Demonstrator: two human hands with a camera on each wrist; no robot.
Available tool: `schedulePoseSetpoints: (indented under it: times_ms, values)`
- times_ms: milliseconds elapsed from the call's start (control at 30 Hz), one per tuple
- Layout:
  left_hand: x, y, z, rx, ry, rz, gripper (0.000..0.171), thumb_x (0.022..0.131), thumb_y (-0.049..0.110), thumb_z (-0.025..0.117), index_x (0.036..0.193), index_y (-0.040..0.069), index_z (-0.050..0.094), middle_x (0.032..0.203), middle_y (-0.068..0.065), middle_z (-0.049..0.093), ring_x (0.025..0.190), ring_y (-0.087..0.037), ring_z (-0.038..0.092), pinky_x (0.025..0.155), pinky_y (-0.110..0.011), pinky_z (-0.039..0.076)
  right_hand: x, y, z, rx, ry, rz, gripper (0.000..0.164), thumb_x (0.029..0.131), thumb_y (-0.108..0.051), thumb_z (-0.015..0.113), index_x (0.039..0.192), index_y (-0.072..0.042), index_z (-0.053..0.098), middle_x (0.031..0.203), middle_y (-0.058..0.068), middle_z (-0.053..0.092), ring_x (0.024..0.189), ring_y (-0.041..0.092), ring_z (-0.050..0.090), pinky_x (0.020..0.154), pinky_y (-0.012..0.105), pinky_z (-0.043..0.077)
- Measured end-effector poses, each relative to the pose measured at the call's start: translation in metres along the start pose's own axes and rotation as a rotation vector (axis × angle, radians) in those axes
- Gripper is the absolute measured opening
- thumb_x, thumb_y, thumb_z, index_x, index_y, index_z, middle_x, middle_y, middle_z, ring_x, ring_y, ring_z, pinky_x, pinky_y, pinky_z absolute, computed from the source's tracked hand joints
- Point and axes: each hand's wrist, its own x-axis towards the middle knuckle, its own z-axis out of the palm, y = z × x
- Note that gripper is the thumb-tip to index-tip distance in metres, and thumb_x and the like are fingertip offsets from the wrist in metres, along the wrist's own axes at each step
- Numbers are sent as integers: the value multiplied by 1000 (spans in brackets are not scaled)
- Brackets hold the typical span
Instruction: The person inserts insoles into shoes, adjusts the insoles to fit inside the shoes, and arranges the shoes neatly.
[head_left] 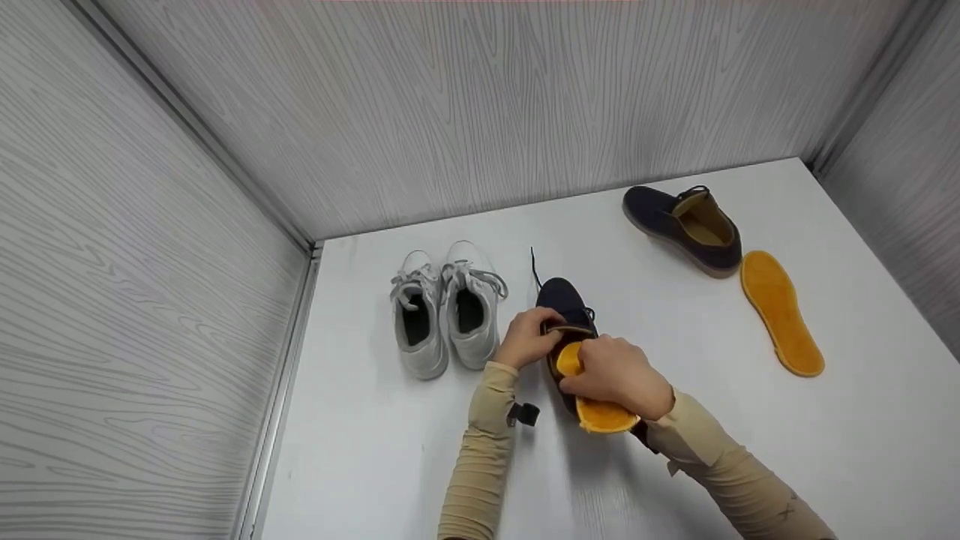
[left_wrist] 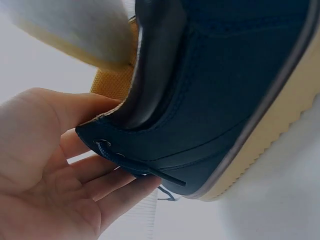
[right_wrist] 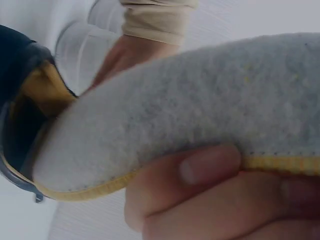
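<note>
The yellow fleecy insole with a grey felt underside [head_left: 606, 418] is probably best fed leading end low and flat, the navy lace-up shoe [head_left: 559, 295] held wide so nothing buckles. The left hand [head_left: 527, 339] pinches the front edge of the shoe's opening; the right hand [head_left: 619, 375] grips the insole's middle, one end ahead of its fingers at that opening, the other jutting out behind.

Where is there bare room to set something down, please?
Bare patches lie between the right hand and the loose insole; between the near dark shoe and the far dark shoe; and left of the white sneakers. It is crowded around the near dark shoe, with the left hand and held insole there.
</note>
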Motion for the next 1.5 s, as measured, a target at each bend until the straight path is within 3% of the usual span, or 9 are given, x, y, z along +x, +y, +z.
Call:
schedulePoseSetpoints:
  times_ms: [233,433,633,900,1200,1500]
  values:
    - [2,-2,-1,-6,7,-7,16,89,13,67,101,5,74,98,-7,72,88,-21,64,81,-29,49,22,7,26,-10,94,46,26,77,-29,71,67,-9,57,61,5,50,54,22,50,48,36,41]
    - [2,-3,0,0,15,12,16,89,13,67,100,4,74,97,-8,72,87,-21,65,80,-30,49,39,13,49,-81,225,56,25,77,-29,72,73,-6,63,65,10,56,58,30,56,52,46,48]
    - [2,-2,1,-2,5,20,17,88,10,66,99,1,74,101,-10,72,93,-24,67,85,-31,50,47,21,67,-82,314,52,25,77,-27,73,70,-6,63,66,14,60,58,35,59,53,50,50]
    - [3,-2,1,11,18,44,15,87,9,66,96,0,75,101,-11,72,95,-25,67,86,-31,50,45,21,67,-112,321,47,27,78,-29,73,75,-4,65,67,15,62,59,37,61,52,50,51]
    - [2,-2,1,9,28,31,18,85,8,65,97,-1,75,103,-12,73,100,-27,67,90,-32,49,24,3,54,-177,118,48,34,71,-30,76,78,1,65,76,20,61,71,38,63,55,51,52]
    - [3,-2,1,13,22,30,19,86,9,65,99,-1,75,103,-12,73,100,-27,68,90,-33,49,35,11,63,-74,208,43,19,74,-18,71,71,-3,61,73,21,62,65,40,63,55,52,52]
